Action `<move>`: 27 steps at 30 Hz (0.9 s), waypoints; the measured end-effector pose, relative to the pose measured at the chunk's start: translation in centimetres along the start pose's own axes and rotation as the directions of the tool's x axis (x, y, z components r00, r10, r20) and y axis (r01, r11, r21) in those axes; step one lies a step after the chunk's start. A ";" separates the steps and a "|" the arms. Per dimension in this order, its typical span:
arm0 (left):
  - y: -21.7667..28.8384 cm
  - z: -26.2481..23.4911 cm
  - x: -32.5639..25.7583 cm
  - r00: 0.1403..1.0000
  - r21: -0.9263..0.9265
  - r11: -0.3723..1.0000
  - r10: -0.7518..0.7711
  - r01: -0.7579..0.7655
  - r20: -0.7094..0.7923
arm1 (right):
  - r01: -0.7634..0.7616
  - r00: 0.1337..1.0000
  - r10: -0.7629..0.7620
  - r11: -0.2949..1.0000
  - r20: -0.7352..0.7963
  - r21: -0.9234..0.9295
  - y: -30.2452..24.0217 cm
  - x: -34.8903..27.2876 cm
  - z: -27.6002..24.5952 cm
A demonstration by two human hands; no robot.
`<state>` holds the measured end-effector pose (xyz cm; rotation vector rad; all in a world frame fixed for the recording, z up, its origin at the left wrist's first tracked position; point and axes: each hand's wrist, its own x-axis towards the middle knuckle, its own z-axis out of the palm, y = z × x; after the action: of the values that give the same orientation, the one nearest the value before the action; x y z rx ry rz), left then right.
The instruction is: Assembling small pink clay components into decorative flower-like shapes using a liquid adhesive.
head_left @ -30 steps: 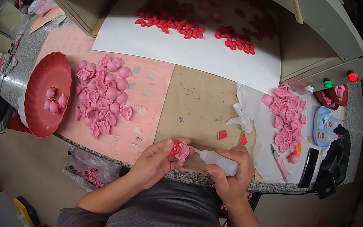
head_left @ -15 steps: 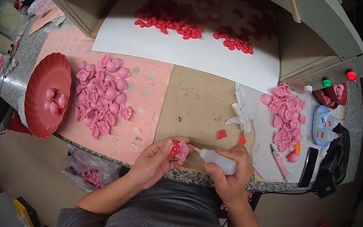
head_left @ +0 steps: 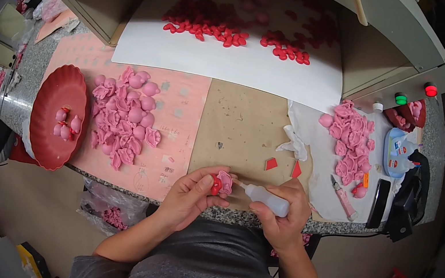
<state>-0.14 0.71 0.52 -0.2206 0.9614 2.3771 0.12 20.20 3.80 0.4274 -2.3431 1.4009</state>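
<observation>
Just above the table's front edge, my left hand (head_left: 187, 196) pinches a small pink ruffled piece (head_left: 224, 182) with a glossy red bow-like piece (head_left: 216, 185) against it. From the other side, my right hand (head_left: 288, 210) is wrapped round a translucent white squeeze bottle (head_left: 268, 200). The bottle lies almost level, its thin nozzle pointing left at the pink piece's edge. Whether the tip touches the piece is too small to tell. Two little red scraps (head_left: 271, 164) lie on the brown paper beyond my hands.
Pink ruffled and round pieces (head_left: 124, 115) are heaped at left, beside a scalloped red tray (head_left: 44, 111) holding several. More pink pieces (head_left: 352, 139) lie at right near a tube (head_left: 345, 200) and a phone (head_left: 379, 203). Red bow pieces (head_left: 230, 36) fill a grey hooded box (head_left: 386, 77).
The pink ruffled piece and the red piece have turned slightly in my left fingers. My right hand keeps its grip on the bottle, almost unmoved.
</observation>
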 end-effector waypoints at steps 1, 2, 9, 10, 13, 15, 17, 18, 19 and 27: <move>0.0 0.0 0.0 1.000 0.000 1.000 -0.001 0.001 0.000 | -0.001 1.000 0.001 1.000 -0.001 0.000 0.0 0.0 0.0; 0.1 0.0 0.0 1.000 0.004 1.000 0.001 -0.001 0.015 | -0.001 1.000 0.001 1.000 -0.007 -0.002 0.1 0.0 0.0; 0.3 0.0 0.0 0.999 -0.006 1.000 0.015 -0.015 0.045 | 0.006 1.000 -0.007 1.000 -0.016 -0.025 -0.1 0.2 0.0; 0.3 0.1 0.0 0.999 -0.006 1.000 0.014 -0.014 0.045 | 0.005 1.000 -0.006 1.000 -0.016 -0.026 0.0 0.1 0.0; 0.3 0.2 0.0 0.999 -0.028 1.000 0.014 -0.013 0.042 | 0.013 1.000 -0.014 0.999 -0.018 -0.035 0.0 0.1 0.0; 0.3 0.0 0.0 0.999 -0.039 0.999 0.003 -0.002 0.045 | 0.017 1.000 -0.017 0.999 -0.020 -0.034 0.0 0.1 0.0; 0.3 0.1 0.0 0.999 -0.040 0.999 0.011 -0.009 0.038 | 0.021 1.000 -0.022 0.999 -0.019 -0.038 0.1 0.1 0.0; 0.2 0.1 0.0 0.999 -0.041 0.999 0.018 -0.017 0.032 | 0.025 0.999 -0.026 0.999 -0.018 -0.043 0.1 0.0 0.0; 0.2 0.1 0.0 0.999 -0.042 0.999 0.018 -0.016 0.032 | 0.025 1.000 -0.026 0.999 -0.018 -0.044 0.1 0.0 -0.1; 0.2 0.0 0.0 0.999 -0.057 0.998 0.040 -0.038 0.036 | 0.026 0.999 -0.028 0.999 -0.031 -0.047 0.4 -0.5 -0.3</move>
<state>-0.20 0.60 0.64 -0.1793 0.8900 2.4375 0.39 20.68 3.40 0.4195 -2.3311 1.3287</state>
